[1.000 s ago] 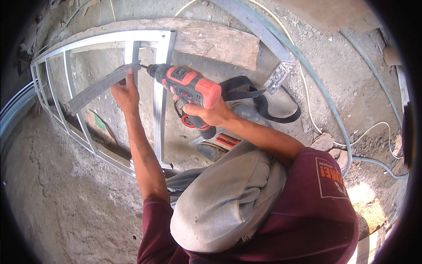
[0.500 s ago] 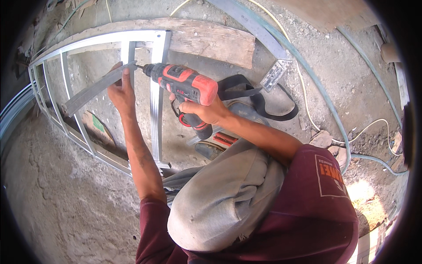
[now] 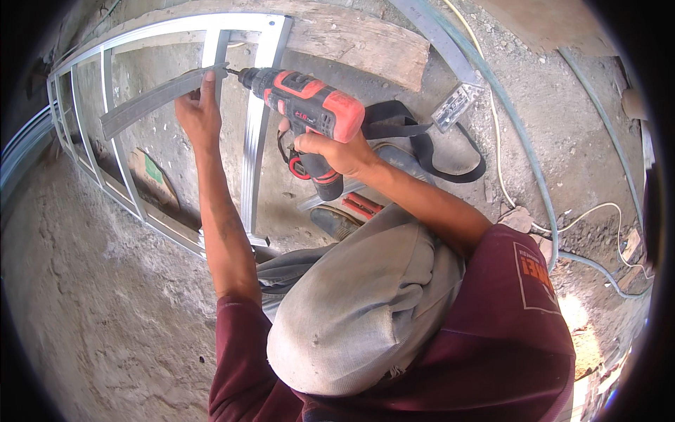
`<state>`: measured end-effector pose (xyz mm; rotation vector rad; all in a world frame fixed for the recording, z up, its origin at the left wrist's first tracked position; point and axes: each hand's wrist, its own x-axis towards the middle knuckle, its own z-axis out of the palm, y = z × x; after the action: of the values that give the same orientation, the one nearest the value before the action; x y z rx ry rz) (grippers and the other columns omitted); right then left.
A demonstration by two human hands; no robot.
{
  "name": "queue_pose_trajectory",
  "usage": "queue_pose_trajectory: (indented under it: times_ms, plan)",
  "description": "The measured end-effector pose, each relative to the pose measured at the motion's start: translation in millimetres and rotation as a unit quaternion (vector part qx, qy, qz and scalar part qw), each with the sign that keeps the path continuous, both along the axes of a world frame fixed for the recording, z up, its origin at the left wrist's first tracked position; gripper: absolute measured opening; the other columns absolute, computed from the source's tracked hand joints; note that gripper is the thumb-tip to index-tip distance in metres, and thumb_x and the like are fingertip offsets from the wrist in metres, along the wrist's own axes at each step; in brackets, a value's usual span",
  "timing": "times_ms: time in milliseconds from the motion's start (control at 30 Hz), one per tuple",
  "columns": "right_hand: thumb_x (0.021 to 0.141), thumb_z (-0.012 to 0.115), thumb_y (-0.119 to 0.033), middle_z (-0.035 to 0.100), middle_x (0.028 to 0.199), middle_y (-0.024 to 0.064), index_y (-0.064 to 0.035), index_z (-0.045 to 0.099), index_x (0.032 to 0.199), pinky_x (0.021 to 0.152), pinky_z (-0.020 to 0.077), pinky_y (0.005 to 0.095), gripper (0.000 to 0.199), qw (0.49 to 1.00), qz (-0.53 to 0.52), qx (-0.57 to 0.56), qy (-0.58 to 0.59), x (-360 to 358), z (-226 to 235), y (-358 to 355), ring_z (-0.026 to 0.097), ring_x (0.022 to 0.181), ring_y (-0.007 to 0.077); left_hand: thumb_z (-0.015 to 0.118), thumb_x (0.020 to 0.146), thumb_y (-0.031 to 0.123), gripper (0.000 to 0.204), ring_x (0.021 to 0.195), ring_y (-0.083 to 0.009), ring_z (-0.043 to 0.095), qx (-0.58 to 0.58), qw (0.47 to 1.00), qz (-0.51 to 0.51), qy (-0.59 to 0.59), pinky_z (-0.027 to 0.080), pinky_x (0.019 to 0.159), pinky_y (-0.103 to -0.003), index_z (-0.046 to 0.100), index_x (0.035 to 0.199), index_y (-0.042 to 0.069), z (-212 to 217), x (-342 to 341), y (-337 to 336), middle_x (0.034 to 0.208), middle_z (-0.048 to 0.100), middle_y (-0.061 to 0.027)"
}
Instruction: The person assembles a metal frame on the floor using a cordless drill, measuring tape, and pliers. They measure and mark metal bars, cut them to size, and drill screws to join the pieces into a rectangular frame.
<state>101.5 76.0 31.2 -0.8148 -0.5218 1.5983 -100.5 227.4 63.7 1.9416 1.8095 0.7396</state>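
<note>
My right hand point(image 3: 337, 151) is wrapped round the grip of a red and black cordless drill point(image 3: 309, 105), held level with its bit pointing left. Between my left thumb and fingers is a strip of grey metal point(image 3: 151, 102), long and narrow. My left hand point(image 3: 199, 109) grips it close to its right end, right by the tip of the drill bit. Whether the bit touches the strip is hard to tell. Behind and below the strip lies a silver metal frame point(image 3: 254, 141) with several crossbars.
A wooden plank point(image 3: 358, 42) lies along the frame's far side. To the right are a metal square point(image 3: 457, 105), a black strap point(image 3: 415, 151), a blue-green hose point(image 3: 520, 133) and a pale cable point(image 3: 498, 155). A red tool point(image 3: 362, 206) rests by my shoe point(image 3: 334, 223).
The drill and the strip sit higher in the picture, both hands with them. The frame, plank and square have also shifted in view. Both grips stay the same.
</note>
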Motion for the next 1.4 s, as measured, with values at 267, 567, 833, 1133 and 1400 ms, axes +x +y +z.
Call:
queue_pose_trajectory:
  times_ms: [267,567,833,1133,1400]
  plan:
    - [0.078,0.066,0.001,0.070,0.104,0.0066,-0.0037,0.061,0.126,0.074,0.0535,0.0274,0.049,1.000,0.000,0.012,0.004,-2,0,-1,0.062,0.085,0.0095,0.074,0.095,0.034,0.050,0.099,-0.0250,0.067,0.024,0.999,-0.010,-0.020,0.053,0.088,-0.037,0.061,0.116,-0.010,1,5,-1,0.107,0.069,-0.0229]
    - [0.078,0.066,0.000,0.068,0.099,0.0041,-0.0043,0.062,0.125,0.074,0.0527,0.0289,0.047,0.999,0.017,0.010,-0.031,3,-3,3,0.061,0.082,0.0105,0.074,0.094,0.034,0.050,0.092,-0.0218,0.067,0.024,0.996,-0.006,-0.084,0.053,0.081,-0.035,0.061,0.117,-0.008,-6,4,-1,0.105,0.070,-0.0204]
    - [0.078,0.067,-0.001,0.067,0.095,0.0028,-0.0048,0.063,0.123,0.073,0.0518,0.0282,0.045,0.999,0.022,0.006,-0.044,6,0,5,0.060,0.080,0.0098,0.074,0.095,0.031,0.046,0.087,-0.0186,0.065,0.045,0.994,-0.021,-0.096,0.052,0.076,-0.033,0.061,0.117,-0.007,-9,3,1,0.102,0.070,-0.0184]
    - [0.078,0.068,-0.002,0.067,0.096,0.0024,-0.0049,0.063,0.122,0.074,0.0517,0.0278,0.044,0.999,0.007,0.001,-0.052,1,-2,4,0.059,0.082,0.0094,0.074,0.095,0.029,0.045,0.088,-0.0186,0.065,0.042,0.992,-0.028,-0.116,0.052,0.075,-0.031,0.059,0.118,-0.007,-13,0,2,0.103,0.069,-0.0191]
    - [0.079,0.068,-0.001,0.065,0.097,0.0029,-0.0045,0.061,0.126,0.076,0.0519,0.0284,0.047,1.000,0.015,-0.006,-0.016,1,-2,5,0.060,0.085,0.0109,0.074,0.095,0.027,0.043,0.083,-0.0155,0.062,0.027,0.997,-0.010,-0.071,0.050,0.069,-0.029,0.060,0.117,-0.007,-8,3,1,0.099,0.069,-0.0171]
